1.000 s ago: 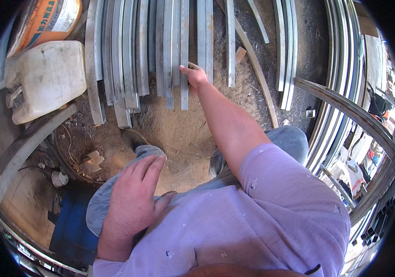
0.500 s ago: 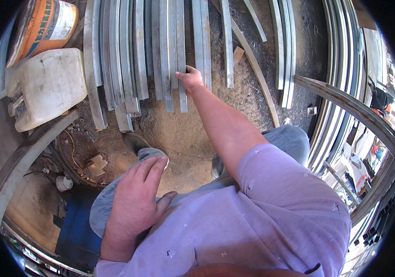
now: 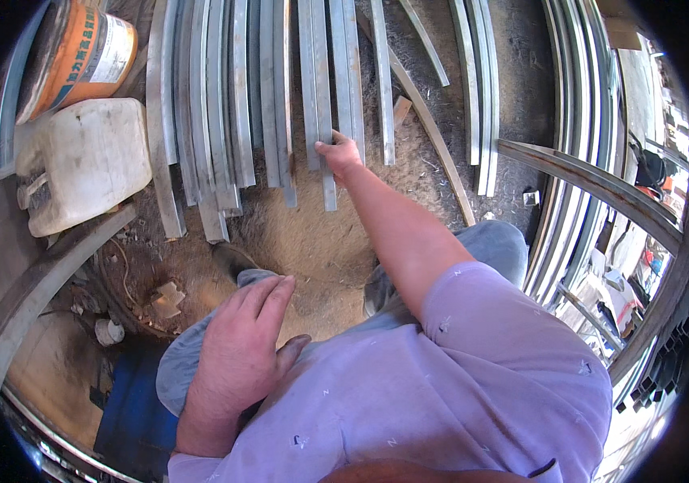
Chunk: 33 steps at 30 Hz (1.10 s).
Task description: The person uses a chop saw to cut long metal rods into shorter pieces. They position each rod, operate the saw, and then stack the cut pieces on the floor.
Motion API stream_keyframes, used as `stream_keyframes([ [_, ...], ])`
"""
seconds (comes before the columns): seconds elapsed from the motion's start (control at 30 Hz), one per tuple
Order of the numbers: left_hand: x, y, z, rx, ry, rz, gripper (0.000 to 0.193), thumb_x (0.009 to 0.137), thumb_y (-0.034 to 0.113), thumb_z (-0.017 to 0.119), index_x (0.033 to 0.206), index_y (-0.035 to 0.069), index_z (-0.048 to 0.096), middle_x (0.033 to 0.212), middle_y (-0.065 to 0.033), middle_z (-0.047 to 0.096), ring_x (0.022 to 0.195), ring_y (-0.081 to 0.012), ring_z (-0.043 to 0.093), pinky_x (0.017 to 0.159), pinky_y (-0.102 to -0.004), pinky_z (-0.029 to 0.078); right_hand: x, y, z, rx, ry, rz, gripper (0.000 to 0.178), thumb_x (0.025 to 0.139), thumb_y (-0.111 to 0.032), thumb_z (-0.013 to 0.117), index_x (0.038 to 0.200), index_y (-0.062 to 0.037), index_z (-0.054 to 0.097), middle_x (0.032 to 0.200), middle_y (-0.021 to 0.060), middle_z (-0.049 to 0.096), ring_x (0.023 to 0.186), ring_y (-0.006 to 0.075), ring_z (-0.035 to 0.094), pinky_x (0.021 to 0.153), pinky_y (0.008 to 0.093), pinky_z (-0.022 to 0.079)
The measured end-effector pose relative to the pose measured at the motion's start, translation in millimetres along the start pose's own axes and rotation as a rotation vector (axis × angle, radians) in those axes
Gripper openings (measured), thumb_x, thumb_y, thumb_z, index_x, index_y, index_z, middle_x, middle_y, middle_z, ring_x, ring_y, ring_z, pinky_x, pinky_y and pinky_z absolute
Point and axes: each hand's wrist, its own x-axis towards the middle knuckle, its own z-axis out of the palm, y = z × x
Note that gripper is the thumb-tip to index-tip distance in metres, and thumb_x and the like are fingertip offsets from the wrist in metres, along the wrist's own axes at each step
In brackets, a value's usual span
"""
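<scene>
With our right hand (image 3: 342, 157) we grasp a metal bar (image 3: 330, 195) near its closer end, thumb on top, fingers partly hidden; it lies among other grey bars (image 3: 199, 121). Our left hand (image 3: 241, 330) is relaxed over our left leg (image 3: 177, 366), thumb apart from extended fingers. Leftward sit 1 white canister (image 3: 99, 157) and 1 orange bucket (image 3: 79, 60)

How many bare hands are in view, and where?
2. The bare right hand touches a long grey metal bar near its lower end; the bare left hand is left of the patterned lilac shirt. Any others would be hidden.
</scene>
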Motion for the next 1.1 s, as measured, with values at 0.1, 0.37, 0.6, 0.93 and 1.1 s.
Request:
stream_keyframes([
  [0.1,1,1,0,0.005,0.001,0.019,0.077,0.074,0.021,0.086,0.141,0.001,0.054,0.138,-0.0203,0.059,0.124,-0.0408,0.059,0.106,-0.0473,0.048,1,2,5,-0.226,0.059,-0.040,0.042,0.097,-0.017,0.071,0.136,-0.0024,0.062,0.123,0.0161,0.071,0.112,0.0268,0.068,0.095,0.0416,0.056],
  [0.37,-3,2,-2,0.018,0.013,0.022,0.079,0.073,0.022,0.087,0.141,0.001,0.054,0.137,-0.0204,0.059,0.124,-0.0404,0.059,0.106,-0.0475,0.048,-34,-63,-7,-1.196,0.147,-0.028,0.060,0.093,-0.052,0.066,0.128,-0.0026,0.068,0.126,0.0234,0.069,0.120,0.0364,0.066,0.103,0.0468,0.053],
  [0.6,-11,2,-7,0.024,0.009,0.036,0.079,0.074,0.025,0.087,0.141,0.001,0.054,0.137,-0.0198,0.059,0.125,-0.0397,0.058,0.107,-0.0473,0.047,-12,-63,-81,-1.027,0.563,0.127,0.088,0.093,-0.058,0.064,0.150,0.0047,0.040,0.153,0.0265,0.043,0.140,0.0382,0.049,0.113,0.0468,0.046],
  [0.93,-16,3,-11,0.015,0.024,0.070,0.079,0.076,0.028,0.086,0.142,0.001,0.052,0.137,-0.0196,0.058,0.125,-0.0390,0.058,0.107,-0.0472,0.047,3,-39,-33,-0.900,0.323,0.081,0.086,0.092,-0.058,0.068,0.146,0.0043,0.045,0.147,0.0258,0.053,0.134,0.0380,0.057,0.111,0.0467,0.049],
  [1.1,-21,-2,-9,-0.024,0.041,0.061,0.079,0.076,0.028,0.086,0.142,0.000,0.053,0.136,-0.0199,0.058,0.124,-0.0390,0.058,0.107,-0.0469,0.047,17,-30,-50,-0.418,0.208,0.128,0.072,0.092,-0.043,0.077,0.144,0.0014,0.054,0.134,0.0212,0.065,0.116,0.0329,0.066,0.094,0.0444,0.053],
])
